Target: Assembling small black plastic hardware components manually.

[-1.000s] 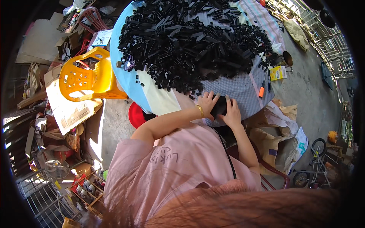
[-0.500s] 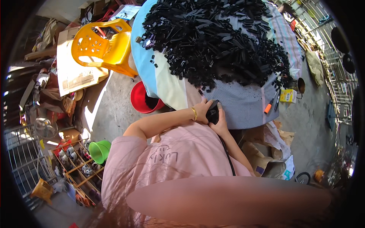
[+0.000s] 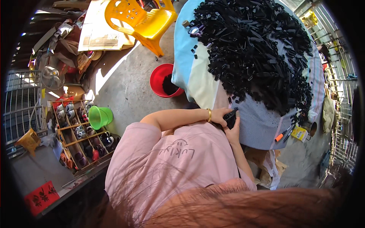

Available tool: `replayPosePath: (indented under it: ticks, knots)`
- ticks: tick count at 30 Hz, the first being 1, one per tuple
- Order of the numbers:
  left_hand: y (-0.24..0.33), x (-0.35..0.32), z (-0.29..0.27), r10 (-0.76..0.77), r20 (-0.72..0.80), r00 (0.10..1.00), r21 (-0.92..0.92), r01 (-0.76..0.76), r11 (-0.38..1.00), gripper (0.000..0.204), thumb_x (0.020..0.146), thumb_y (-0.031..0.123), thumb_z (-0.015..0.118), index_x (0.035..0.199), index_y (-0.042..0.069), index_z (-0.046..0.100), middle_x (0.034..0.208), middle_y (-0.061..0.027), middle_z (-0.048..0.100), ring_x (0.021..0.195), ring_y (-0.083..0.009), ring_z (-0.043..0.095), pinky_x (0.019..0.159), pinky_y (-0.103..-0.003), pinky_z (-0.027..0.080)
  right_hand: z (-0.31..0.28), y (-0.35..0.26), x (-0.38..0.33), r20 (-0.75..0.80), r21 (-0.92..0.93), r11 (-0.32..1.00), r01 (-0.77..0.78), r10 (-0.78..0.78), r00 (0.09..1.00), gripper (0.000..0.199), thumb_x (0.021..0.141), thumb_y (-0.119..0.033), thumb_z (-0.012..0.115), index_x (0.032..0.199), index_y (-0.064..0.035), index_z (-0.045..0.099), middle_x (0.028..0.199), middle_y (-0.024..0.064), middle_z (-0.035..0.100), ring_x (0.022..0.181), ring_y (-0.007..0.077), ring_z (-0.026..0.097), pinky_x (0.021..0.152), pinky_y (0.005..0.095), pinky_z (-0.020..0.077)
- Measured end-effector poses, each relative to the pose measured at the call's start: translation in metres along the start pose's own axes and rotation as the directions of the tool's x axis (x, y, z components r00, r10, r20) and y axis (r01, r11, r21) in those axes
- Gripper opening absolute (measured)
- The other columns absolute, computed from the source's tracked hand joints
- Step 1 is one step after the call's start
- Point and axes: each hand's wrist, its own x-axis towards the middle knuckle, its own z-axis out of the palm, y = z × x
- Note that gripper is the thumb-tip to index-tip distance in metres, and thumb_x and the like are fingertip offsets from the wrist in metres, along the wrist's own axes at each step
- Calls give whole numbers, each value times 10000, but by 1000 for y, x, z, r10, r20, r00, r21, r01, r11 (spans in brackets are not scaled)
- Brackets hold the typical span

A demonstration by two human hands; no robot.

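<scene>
A small black handheld device (image 3: 230, 119) sits between my two hands, just in front of my chest at the near edge of the cloth-covered table (image 3: 258, 127). My left hand (image 3: 219, 115), with a gold bangle at its wrist, grips it from the left. On the other side, my right hand (image 3: 233, 132) has its fingers closed around it, thumb on top. Parts of the device are hidden by the fingers. Beyond the hands lies a big heap of small black plastic pieces (image 3: 254, 49), some long and flat, others short blocks.
An orange-capped pen (image 3: 279, 137) and a yellow box (image 3: 299, 133) lie at the table's right edge. A red bucket (image 3: 155, 81) with black contents stands left of the table, near a yellow plastic chair (image 3: 156, 22). Further left are a green bucket (image 3: 99, 117) and a shoe rack (image 3: 72, 142).
My view has turned left, so table and hands appear further right and lower. Both hands keep hold of the black device, which is tilted differently in the picture.
</scene>
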Motion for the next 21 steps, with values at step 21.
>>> replayPosePath:
  ticks: [21]
  knots:
    - [-112,-182,-181,-608,-480,633,-864,-219,453,206,757,133,579,953,97,526,798,-47,569,628,-167,567,577,-313,511,283,-53,182,654,40,980,-195,122,746,904,539,-148,715,1324,-69,273,1084,221,525,986,324,535,834,348,437]
